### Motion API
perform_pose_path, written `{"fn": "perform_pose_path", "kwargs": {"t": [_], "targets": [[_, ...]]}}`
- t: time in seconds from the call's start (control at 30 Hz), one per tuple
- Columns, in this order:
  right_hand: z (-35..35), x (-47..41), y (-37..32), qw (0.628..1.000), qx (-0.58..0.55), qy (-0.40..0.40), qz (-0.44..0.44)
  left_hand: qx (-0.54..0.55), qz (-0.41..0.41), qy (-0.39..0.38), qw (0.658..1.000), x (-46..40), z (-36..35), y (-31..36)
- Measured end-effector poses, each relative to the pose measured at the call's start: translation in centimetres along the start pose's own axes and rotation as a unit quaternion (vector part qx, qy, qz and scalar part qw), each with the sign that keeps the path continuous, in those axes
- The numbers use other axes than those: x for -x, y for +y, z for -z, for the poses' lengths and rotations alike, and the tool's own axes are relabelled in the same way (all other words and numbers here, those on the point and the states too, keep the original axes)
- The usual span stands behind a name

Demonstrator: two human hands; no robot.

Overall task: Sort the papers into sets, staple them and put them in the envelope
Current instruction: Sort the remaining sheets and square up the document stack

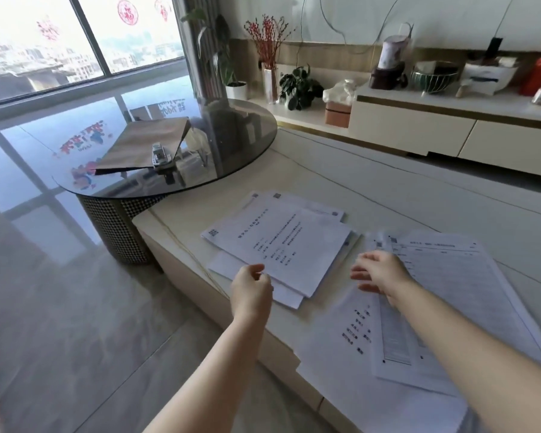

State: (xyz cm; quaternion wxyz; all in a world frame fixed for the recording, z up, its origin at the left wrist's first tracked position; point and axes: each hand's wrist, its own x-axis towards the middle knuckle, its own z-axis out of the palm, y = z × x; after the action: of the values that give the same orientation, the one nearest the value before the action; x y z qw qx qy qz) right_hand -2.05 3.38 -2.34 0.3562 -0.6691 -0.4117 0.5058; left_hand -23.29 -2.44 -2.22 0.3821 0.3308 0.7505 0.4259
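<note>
Two loose piles of printed white papers lie on the low cream table (403, 195). The left pile (288, 242) is fanned, with a title sheet on top. The right pile (444, 292) holds dense text sheets. My left hand (252, 289) rests at the near edge of the left pile, fingers curled at the sheets' edge. My right hand (378, 271) hovers with fingers spread between the two piles, blurred, over the right pile's left edge. A brown envelope (144, 145) lies on the round glass table (241, 142), with a stapler (160, 156) on its near corner.
A long cream sideboard (419, 126) at the back carries plants, a vase of red twigs (267, 60), a tissue box (338, 104), a bowl and boxes. Glossy floor lies to the left, with a big window beyond.
</note>
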Motion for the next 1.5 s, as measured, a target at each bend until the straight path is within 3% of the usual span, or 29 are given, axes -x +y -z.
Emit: {"fn": "perform_pose_path", "kwargs": {"t": [0.1,0.17,0.27,0.33,0.43,0.53,0.63,0.73,0.9,1.07,1.27,1.4,1.5], "targets": [[4.8,2.3,1.6,0.997,0.058,0.042,0.004,-0.050,-0.060,-0.084,0.993,3.2,-1.5,0.6],[7.5,3.6,2.8,0.988,0.138,0.067,0.019,-0.166,-0.125,-0.141,0.968,5.0,-3.1,0.5],[11.6,5.3,4.6,0.962,0.253,0.102,0.027,-0.357,-0.257,-0.220,0.871,7.7,-5.8,-0.5],[14.3,6.2,6.1,0.927,0.344,0.147,-0.012,-0.445,-0.306,-0.241,0.806,9.4,-7.1,-1.2],[17.9,7.3,8.4,0.888,0.410,0.183,-0.099,-0.515,-0.307,-0.251,0.760,11.0,-8.8,-2.0],[19.1,8.1,9.5,0.917,0.333,0.186,-0.119,-0.532,-0.282,-0.280,0.747,12.2,-10.2,-2.2],[19.0,8.1,10.0,0.962,0.135,0.200,-0.127,-0.548,-0.274,-0.276,0.741,13.6,-11.3,-2.3],[19.6,8.0,10.6,0.965,0.027,0.221,-0.140,-0.557,-0.263,-0.261,0.743,14.9,-11.9,-2.4],[20.9,9.5,11.1,0.981,0.046,0.142,-0.126,-0.564,-0.228,-0.249,0.753,16.4,-12.6,-2.2],[20.9,9.9,11.4,0.959,0.217,0.169,-0.073,-0.573,-0.209,-0.246,0.754,18.1,-13.8,-2.2],[22.7,10.3,11.9,0.974,0.141,0.172,-0.035,-0.576,-0.207,-0.242,0.753,19.2,-14.7,-2.5],[23.9,10.5,13.2,0.957,0.207,0.194,-0.058,-0.576,-0.206,-0.234,0.756,20.1,-15.3,-2.6],[24.5,10.4,13.2,0.979,0.107,0.164,-0.047,-0.571,-0.206,-0.220,0.764,20.4,-15.4,-2.7]]}}
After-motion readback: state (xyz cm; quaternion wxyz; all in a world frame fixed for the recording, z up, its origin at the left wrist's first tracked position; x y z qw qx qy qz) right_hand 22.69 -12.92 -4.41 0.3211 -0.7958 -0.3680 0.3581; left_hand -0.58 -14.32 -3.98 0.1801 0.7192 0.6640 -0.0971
